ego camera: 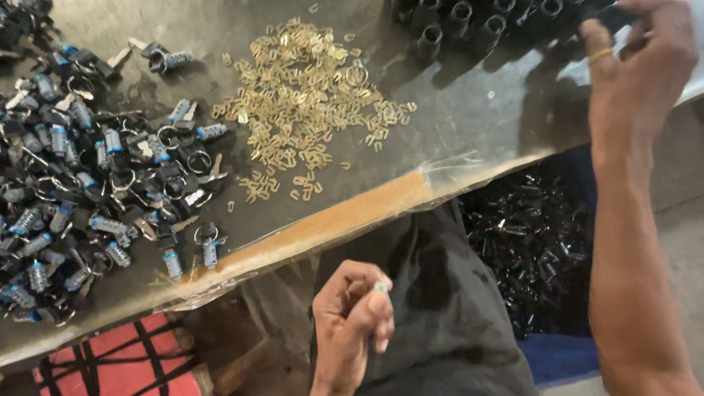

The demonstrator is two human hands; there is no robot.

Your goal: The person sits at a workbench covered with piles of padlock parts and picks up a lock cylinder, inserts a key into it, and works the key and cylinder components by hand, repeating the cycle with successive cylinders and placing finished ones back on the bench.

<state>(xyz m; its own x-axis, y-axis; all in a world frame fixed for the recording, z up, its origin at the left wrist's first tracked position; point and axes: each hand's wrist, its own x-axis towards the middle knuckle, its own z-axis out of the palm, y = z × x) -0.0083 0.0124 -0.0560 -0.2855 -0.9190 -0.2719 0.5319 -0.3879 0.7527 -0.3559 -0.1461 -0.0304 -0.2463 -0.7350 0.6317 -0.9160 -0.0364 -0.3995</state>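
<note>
Two bare forearms, without sleeves, without watch or bracelet. On the right hand (635,65), at upper right of the frame, a thin ring of gold colour around one finger. On the left hand (351,319), at lower centre of the frame, no ring to be seen on the visible fingers. Nails short on both hands. Between the forearms, at bottom centre, dark grey trousers (450,338) of soft cloth, with many folds over the lap. Rest of the clothing outside the frame.
</note>
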